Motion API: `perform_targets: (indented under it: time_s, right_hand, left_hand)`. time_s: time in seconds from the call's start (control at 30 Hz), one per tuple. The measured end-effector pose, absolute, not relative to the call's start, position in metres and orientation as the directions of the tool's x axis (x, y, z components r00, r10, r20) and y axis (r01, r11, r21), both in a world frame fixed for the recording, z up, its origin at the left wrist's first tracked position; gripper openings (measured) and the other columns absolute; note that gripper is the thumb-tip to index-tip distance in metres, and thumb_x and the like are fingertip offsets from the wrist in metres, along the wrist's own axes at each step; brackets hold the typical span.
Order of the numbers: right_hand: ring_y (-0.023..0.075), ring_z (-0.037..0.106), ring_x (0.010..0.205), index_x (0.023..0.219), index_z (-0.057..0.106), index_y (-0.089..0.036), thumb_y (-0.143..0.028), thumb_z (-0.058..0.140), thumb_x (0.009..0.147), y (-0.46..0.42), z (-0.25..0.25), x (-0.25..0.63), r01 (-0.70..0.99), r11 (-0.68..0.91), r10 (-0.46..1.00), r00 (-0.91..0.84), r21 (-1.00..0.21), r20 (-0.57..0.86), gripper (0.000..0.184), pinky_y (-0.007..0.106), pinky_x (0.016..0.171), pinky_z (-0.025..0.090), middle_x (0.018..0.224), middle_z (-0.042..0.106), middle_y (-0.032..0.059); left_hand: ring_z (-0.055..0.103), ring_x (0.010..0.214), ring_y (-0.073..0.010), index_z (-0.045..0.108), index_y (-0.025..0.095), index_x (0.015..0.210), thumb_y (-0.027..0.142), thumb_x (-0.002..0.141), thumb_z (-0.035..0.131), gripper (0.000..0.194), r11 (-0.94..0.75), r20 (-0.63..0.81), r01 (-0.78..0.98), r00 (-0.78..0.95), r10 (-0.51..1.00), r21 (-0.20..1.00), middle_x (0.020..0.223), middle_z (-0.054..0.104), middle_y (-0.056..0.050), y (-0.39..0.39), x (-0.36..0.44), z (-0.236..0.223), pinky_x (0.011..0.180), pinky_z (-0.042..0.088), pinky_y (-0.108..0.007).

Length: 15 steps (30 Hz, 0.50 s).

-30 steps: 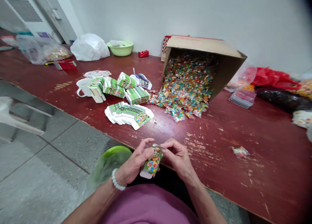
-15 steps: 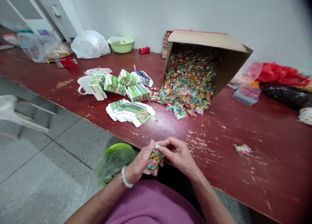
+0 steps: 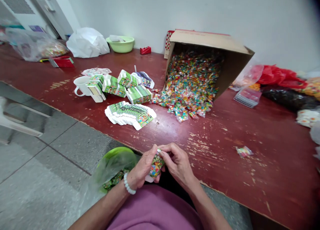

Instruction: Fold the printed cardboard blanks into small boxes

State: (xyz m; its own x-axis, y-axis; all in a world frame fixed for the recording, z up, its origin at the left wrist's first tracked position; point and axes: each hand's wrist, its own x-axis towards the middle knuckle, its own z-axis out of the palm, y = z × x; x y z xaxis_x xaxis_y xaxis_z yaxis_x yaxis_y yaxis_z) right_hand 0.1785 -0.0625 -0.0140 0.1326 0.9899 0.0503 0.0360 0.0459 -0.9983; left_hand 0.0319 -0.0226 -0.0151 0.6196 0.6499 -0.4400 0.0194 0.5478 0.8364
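A small green printed carton (image 3: 156, 166) is held low at the table's front edge, between both hands. My left hand (image 3: 144, 165) wraps round its side, thumb pointing up along it. At its top end, my right hand (image 3: 177, 161) pinches the white flap with thumb and fingertips. The carton's lower end shows a pale flap; its inside is hidden. Beyond the hands, a fanned stack of flat green cartons (image 3: 130, 114) lies on the red table (image 3: 212, 156). A tipped cardboard box (image 3: 235, 70) spills small wrapped candies (image 3: 192, 86) behind it.
Banded carton bundles (image 3: 138, 94) stand by a white mug (image 3: 82, 86). A lone candy packet (image 3: 244, 152) lies at right. Below the edge, a green bin (image 3: 117, 151) lined with clear plastic holds green packs. A white plastic stool (image 3: 20, 123) is at left; bags line the wall.
My right hand has folded the carton's top flap down, and its fingers stay pressed there. My left hand has closed further round the carton. The view has shifted slightly.
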Motion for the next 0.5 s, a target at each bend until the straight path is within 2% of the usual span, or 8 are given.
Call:
perform_targets:
  time_s: [0.13, 0.23, 0.3, 0.4, 0.5]
  right_hand:
    - [0.0122, 0.061, 0.047, 0.079, 0.061, -0.02, -0.042, 0.07, 0.083, -0.053, -0.015, 0.183, -0.235, -0.127, 0.991, 0.017, -0.964, -0.134, 0.024, 0.025, 0.042, 0.048, 0.095, 0.075, 0.0054]
    - [0.0122, 0.062, 0.047, 0.077, 0.063, -0.019, -0.039, 0.072, 0.083, -0.051, -0.013, 0.185, -0.202, -0.107, 0.993, 0.02, -0.974, -0.113, 0.023, 0.026, 0.044, 0.05, 0.091, 0.076, 0.0053]
    - [0.0114, 0.063, 0.049, 0.078, 0.065, -0.019, -0.038, 0.071, 0.085, -0.054, -0.012, 0.183, -0.154, -0.052, 0.998, 0.036, -0.987, -0.058, 0.021, 0.026, 0.047, 0.051, 0.099, 0.074, 0.0062]
    - [0.0104, 0.062, 0.052, 0.08, 0.066, -0.02, -0.036, 0.067, 0.088, -0.061, -0.011, 0.177, -0.176, -0.006, 1.0, 0.02, -0.984, -0.01, 0.018, 0.027, 0.049, 0.052, 0.107, 0.071, 0.006]
    - [0.009, 0.06, 0.054, 0.09, 0.067, -0.022, -0.035, 0.066, 0.089, -0.066, -0.012, 0.17, -0.213, -0.015, 1.0, 0.024, -0.977, -0.02, 0.013, 0.025, 0.051, 0.052, 0.105, 0.069, 0.0044]
  left_hand:
    - [0.057, 0.04, -0.0123, 0.054, 0.017, 0.135, 0.064, 0.094, 0.035, 0.065, 0.537, -0.428, 0.028, 0.64, 0.638, 0.843, 0.065, 0.063, -0.002, -0.018, 0.032, -0.012, 0.037, 0.042, -0.02]
    - [0.056, 0.039, -0.0122, 0.057, 0.017, 0.131, 0.066, 0.093, 0.033, 0.066, 0.583, -0.449, 0.036, 0.676, 0.584, 0.812, 0.065, 0.063, -0.003, -0.015, 0.029, -0.011, 0.036, 0.041, -0.02]
    - [0.056, 0.039, -0.0119, 0.062, 0.015, 0.122, 0.067, 0.093, 0.032, 0.066, 0.604, -0.462, 0.026, 0.67, 0.581, 0.797, 0.064, 0.063, -0.003, -0.014, 0.027, -0.013, 0.037, 0.041, -0.02]
    - [0.057, 0.041, -0.0127, 0.066, 0.012, 0.105, 0.065, 0.092, 0.038, 0.061, 0.609, -0.469, -0.001, 0.639, 0.61, 0.793, 0.062, 0.064, -0.004, -0.014, 0.024, -0.017, 0.039, 0.042, -0.021]
    - [0.057, 0.04, -0.0146, 0.065, 0.014, 0.107, 0.064, 0.091, 0.041, 0.058, 0.658, -0.496, -0.05, 0.615, 0.613, 0.751, 0.061, 0.064, -0.004, -0.016, 0.026, -0.019, 0.038, 0.044, -0.023]
